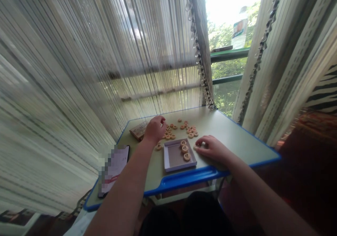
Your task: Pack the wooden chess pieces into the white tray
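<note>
A person's two hands at work over a pale counter (234,134) with a blue edge. A shallow open box (172,158) sits near the middle of the near side, just beyond a blue trough (189,177). Three round pieces (184,149) bearing dark marks lie in it, in a line along its right half.

The right hand (210,147) rests low at the right of the box; its thumb and fingertips touch a single disc (196,147) on the counter, just beside the box wall. Whether they grip it cannot be told. The left hand (156,128) is bent with curled fingers over the left edge of the scattered pieces (169,136), beyond the box; its fingertips are partly hidden, and whether it grasps anything cannot be told.

A second group of discs (191,133) lies farther right, and one stray piece (179,120) lies at the far side. Another disc (158,147) is just left of the box. Farther left are a patterned carton (137,130), partly behind the left hand, and, nearer, a phone (117,169), partly blurred. A striped curtain (147,53) hangs beyond the counter.
</note>
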Motion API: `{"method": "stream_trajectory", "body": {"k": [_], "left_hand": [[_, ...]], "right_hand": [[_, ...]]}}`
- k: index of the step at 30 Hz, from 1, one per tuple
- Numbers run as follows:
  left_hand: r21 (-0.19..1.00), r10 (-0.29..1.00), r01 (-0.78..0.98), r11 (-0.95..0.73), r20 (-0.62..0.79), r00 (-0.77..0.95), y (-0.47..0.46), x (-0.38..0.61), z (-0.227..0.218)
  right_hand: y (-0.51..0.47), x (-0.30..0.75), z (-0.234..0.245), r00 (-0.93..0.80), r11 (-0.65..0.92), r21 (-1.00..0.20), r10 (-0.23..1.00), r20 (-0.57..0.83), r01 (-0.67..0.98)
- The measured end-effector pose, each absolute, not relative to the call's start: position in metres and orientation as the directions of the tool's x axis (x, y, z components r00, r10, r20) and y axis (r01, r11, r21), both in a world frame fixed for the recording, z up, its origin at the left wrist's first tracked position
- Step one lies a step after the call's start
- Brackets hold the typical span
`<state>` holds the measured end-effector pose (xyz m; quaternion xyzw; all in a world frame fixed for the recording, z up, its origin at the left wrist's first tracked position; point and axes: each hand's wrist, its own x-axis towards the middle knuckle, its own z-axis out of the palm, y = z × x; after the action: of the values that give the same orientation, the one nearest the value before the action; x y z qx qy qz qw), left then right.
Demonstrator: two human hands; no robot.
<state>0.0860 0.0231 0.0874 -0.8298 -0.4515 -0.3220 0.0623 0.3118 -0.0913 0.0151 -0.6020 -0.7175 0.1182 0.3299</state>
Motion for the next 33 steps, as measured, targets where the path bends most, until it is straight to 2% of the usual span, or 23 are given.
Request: {"method": "stream_trajectory", "body": {"k": [2,3,5,8,10,14,18,23,29,33], "left_hand": [[0.135,0.772,0.799,-0.586,0.394,0.499,0.035,0.087,0.079],[0.135,0.776,0.792,-0.596,0.352,0.524,0.038,0.087,0.075],[0.164,0.776,0.784,-0.599,0.362,0.517,0.040,0.085,0.067],[0.223,0.744,0.745,-0.628,0.453,0.491,0.035,0.084,0.064],[0.206,0.720,0.727,-0.654,0.465,0.516,0.030,0.085,0.065],[0.150,0.703,0.712,-0.686,0.392,0.594,0.026,0.089,0.066],[0.162,0.708,0.709,-0.687,0.369,0.602,0.031,0.089,0.063],[0.308,0.692,0.620,-0.721,0.346,0.633,0.040,0.088,0.058],[0.278,0.652,0.594,-0.755,0.234,0.721,0.037,0.091,0.055],[0.258,0.645,0.592,-0.763,0.262,0.718,0.035,0.092,0.057]], "right_hand": [[-0.090,0.312,0.016,-0.053,0.245,-0.569,0.942,0.332,0.785],[-0.090,0.311,0.016,-0.049,0.244,-0.569,0.941,0.335,0.786],[-0.090,0.311,0.016,-0.045,0.244,-0.562,0.938,0.344,0.790],[-0.093,0.309,0.018,-0.054,0.254,-0.541,0.933,0.357,0.802],[-0.095,0.308,0.019,-0.061,0.260,-0.540,0.932,0.357,0.801],[-0.096,0.307,0.022,0.001,0.274,-0.590,0.906,0.423,0.759],[-0.097,0.310,0.022,0.100,0.275,-0.615,0.858,0.504,0.739],[-0.096,0.311,0.020,0.092,0.248,-0.618,0.881,0.465,0.746],[-0.095,0.309,0.023,0.084,0.240,-0.620,0.891,0.446,0.747],[-0.090,0.309,0.021,0.139,0.215,-0.596,0.860,0.491,0.773]]}}
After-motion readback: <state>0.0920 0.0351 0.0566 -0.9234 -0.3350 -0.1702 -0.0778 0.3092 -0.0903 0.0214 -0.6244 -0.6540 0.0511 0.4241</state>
